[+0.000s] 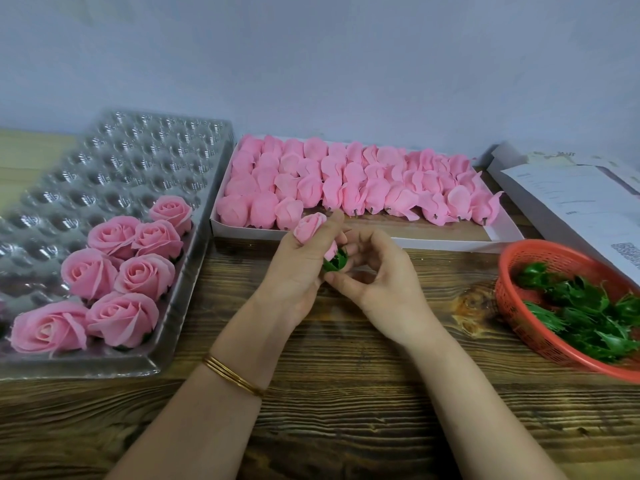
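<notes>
Here, both hands meet above the bench's middle: the left hand grips a pink rosebud, the right hand pinches the green calyx at its base.

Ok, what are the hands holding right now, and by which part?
Left hand grips the pink rose bud round its side; right hand pinches the green calyx at the bud's base.

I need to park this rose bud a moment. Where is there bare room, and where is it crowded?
Bare wood table between the silver tray and the red basket, nearer than the white box. The tray's rear cups are empty, as is the box's front strip. Crowded: the tray's front roses, the box's buds, the basket's green calyxes.
</notes>
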`<state>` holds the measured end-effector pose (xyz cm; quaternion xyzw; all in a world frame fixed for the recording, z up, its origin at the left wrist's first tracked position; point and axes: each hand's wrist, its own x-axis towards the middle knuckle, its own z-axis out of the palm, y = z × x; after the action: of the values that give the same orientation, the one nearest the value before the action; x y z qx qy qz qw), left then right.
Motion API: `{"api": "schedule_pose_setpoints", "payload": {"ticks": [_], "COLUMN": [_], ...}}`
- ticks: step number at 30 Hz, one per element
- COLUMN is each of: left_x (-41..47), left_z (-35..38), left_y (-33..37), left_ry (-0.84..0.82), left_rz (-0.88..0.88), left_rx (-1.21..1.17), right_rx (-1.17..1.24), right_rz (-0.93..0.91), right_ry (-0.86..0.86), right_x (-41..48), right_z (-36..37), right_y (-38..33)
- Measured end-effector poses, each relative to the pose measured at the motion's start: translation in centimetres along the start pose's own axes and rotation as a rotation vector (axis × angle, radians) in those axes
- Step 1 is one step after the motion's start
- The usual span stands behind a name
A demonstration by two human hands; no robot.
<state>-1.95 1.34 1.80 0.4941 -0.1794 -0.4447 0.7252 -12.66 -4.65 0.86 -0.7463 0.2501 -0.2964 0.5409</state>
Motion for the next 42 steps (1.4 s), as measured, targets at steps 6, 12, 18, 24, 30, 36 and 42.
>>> {"api": "schedule_pose_setpoints", "payload": {"ticks": [6, 12, 18, 24, 30, 36, 42], "left_x": [-0.15, -0.19, -0.08, 0.16, 0.10, -0.04, 0.09], "left_z": [0.00, 0.12, 0.08, -0.22, -0.42, -0.40, -0.43], "left_y": [0.07, -0.03, 0.17, 0.04, 0.08, -0.01, 0.00], "left_ry": [-0.018, -0.018, -0.035, -0.011, -0.070, -0.089, -0.109], "left_rz": [-0.015, -0.029, -0.042, -0.035, -0.052, -0.027, -0.038], "left_rx": [0.019, 0.052, 0.004, -0.014, -0.007, 0.045, 0.062], "right_rx": [-0.056, -0.119, 0.071, 0.210, 0.330, 0.442, 0.588], "right_rz": [-0.006, -0.030, 0.026, 0.115, 0.168, 0.204, 0.289], "right_ry": [0.012, 0.072, 0.049, 0.032, -0.014, 0.038, 0.062], "right_x": [-0.02, -0.13, 0.06, 0.24, 0.32, 0.36, 0.52], "right_z": [0.17, 0.36, 0.20, 0.06, -0.11, 0.11, 0.30], "right_y": [0.13, 0.33, 0.28, -0.15, 0.19, 0.58, 0.45]}}
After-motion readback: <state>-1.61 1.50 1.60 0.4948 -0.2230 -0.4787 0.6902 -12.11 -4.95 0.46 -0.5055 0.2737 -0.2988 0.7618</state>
